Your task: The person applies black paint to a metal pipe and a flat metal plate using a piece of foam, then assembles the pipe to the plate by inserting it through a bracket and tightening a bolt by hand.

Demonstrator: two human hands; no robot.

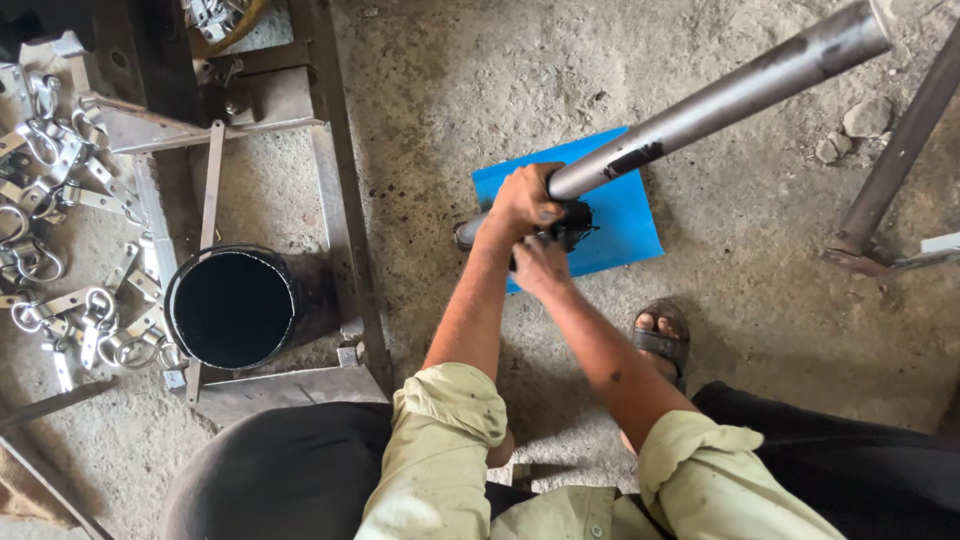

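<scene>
— What are the hands doing?

— The left hand (525, 200) is wrapped around a long grey metal pipe (720, 100), close to its lower end. The right hand (540, 268) sits just under it, gripping a black brush (570, 225) whose dark head touches the pipe.

— Where does the pipe lie?

— It slants from the top right corner down to the middle, with its lower end over a blue sheet (625, 215) spread on the concrete floor (480, 80).

— Anything nearby?

— A round can (235, 308) full of black paint stands to the left, inside a metal frame (340, 180). Further left, a heap of shiny metal clamps (60, 200) lies on the floor. A sandalled foot (660, 335) is planted just below the blue sheet, and a few stones (855, 125) lie at the upper right.

— Sleeves?

— Pale green, rolled up past the elbows.
</scene>
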